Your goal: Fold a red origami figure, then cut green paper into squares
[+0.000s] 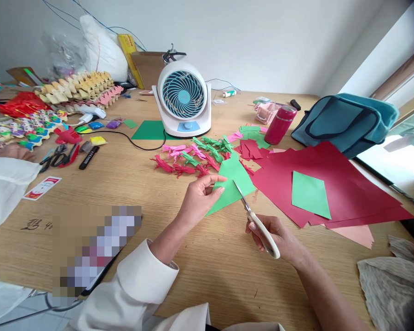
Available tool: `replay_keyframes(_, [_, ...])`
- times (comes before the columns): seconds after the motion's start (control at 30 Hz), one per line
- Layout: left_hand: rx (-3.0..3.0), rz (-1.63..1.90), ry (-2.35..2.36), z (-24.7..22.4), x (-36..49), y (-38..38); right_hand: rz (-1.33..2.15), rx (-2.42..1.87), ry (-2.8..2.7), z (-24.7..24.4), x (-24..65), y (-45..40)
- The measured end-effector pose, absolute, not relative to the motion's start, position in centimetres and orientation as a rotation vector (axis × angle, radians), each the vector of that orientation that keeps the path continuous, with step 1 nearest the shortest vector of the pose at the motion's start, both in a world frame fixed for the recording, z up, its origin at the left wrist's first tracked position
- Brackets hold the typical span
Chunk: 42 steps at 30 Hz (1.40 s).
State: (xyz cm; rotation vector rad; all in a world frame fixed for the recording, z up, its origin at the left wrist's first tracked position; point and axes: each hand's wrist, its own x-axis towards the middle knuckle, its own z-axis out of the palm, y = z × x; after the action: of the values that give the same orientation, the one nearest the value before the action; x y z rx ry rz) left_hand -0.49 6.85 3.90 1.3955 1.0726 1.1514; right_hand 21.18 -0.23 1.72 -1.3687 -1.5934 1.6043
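Note:
A piece of green paper (235, 178) is pinched between the thumb and fingers of my left hand (202, 195), by its left edge. My right hand (272, 232) holds scissors with pale handles (264, 233); their blades look nearly closed and point up-left, with the tip over or at the paper's lower right part. Just behind the green paper lie knotted strips of pink, green and red paper (184, 169). To the right, a green sheet (310, 194) rests on large red sheets (352, 184).
A white fan (183, 99) stands at the back centre. Beside the red sheets are a red bottle (280, 125) and a teal bag (345, 120). A phone (103, 250) lies front left. Another person's sleeve (8, 188) reaches in at far left, near black scissors (57, 158).

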Motion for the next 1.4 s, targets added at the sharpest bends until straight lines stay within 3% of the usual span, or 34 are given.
replay_keyframes(1.4, [1.333, 1.126, 1.153, 3.77, 0.03, 6.33, 1.583, -1.411, -1.603, 1.59, 20.68, -0.38])
